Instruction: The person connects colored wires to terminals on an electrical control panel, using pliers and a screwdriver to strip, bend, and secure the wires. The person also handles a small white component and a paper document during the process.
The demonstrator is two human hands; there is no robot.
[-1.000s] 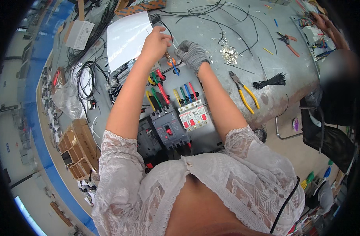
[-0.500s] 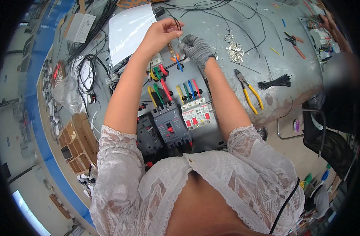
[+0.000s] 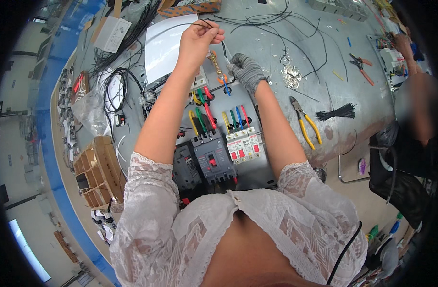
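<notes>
My bare left hand [image 3: 199, 42] pinches a thin black wire [image 3: 224, 49] over the far part of a grey metal panel. The wire runs down from it to my right hand [image 3: 248, 72], in a grey glove, whose fingers are closed at the wire's lower, pale end. The exact tip is hidden by the fingers. Just left of the glove is a brass terminal strip [image 3: 216, 64] with a blue wire [image 3: 227, 88] below it. Nearer me the panel carries a dark grey circuit breaker [image 3: 212, 161] and a row of white breakers with red switches [image 3: 243, 146].
Yellow-handled pliers [image 3: 305, 125], a bundle of black cable ties [image 3: 336, 112] and a heap of small metal terminals [image 3: 291, 76] lie at right. Orange-handled strippers [image 3: 362, 69] lie farther off. A wooden compartment box [image 3: 98, 170] stands at left. Another person's arm [image 3: 405, 52] shows at far right.
My left hand has moved slightly right relative to the view, and a longer stretch of black wire shows between the hands. The whole scene has shifted a little down and right.
</notes>
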